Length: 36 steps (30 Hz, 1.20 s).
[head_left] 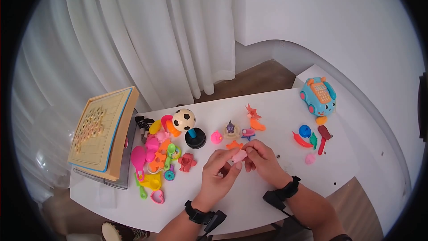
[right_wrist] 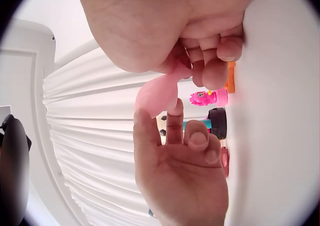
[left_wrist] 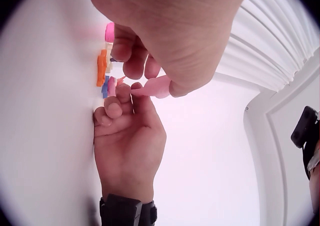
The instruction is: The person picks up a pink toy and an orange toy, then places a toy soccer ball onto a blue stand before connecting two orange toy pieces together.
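Over table [head_left: 247,203] | left hand [head_left: 214,180] + right hand [head_left: 269,164] — pinching pink toy [head_left: 240,155]

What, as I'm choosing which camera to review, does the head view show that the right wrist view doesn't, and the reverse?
Only the head view: the blue toy phone, the tilted game board with its pieces, and the pink spoon.

Only the right wrist view: the narrow neck of the pink toy, which fingers hide in the head view.

Both: the left hand and right hand holding the pink toy between them, the white curtain, and the toy football.
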Each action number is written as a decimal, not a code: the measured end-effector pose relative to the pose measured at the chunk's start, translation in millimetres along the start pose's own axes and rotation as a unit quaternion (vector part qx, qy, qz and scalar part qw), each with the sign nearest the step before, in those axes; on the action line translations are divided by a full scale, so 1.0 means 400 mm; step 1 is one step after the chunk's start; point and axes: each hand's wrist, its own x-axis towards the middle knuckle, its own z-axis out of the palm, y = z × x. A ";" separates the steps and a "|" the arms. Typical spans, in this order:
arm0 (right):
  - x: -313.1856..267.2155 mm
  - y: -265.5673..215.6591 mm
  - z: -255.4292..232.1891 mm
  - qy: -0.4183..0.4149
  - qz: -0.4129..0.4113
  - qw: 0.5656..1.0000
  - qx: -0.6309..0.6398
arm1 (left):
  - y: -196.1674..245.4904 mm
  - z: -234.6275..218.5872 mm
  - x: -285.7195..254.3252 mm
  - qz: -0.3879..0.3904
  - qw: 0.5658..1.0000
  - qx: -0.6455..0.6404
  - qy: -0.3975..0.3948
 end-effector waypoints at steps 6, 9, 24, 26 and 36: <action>-0.007 -0.016 0.000 -0.006 0.003 1.000 0.006 | 0.000 0.017 -0.002 0.037 0.998 0.033 0.029; -0.006 -0.022 -0.002 -0.004 0.002 1.000 0.011 | 0.015 0.016 -0.005 0.041 0.997 0.059 0.016; -0.004 -0.017 -0.008 -0.049 0.011 0.998 -0.030 | 0.023 0.024 -0.009 0.069 0.991 0.108 0.027; -0.009 -0.024 -0.005 -0.046 0.014 0.998 -0.041 | 0.027 0.022 -0.007 0.096 0.982 0.159 0.019; -0.010 -0.027 -0.009 -0.054 0.020 0.997 -0.054 | 0.023 0.018 -0.005 0.092 0.981 0.173 0.001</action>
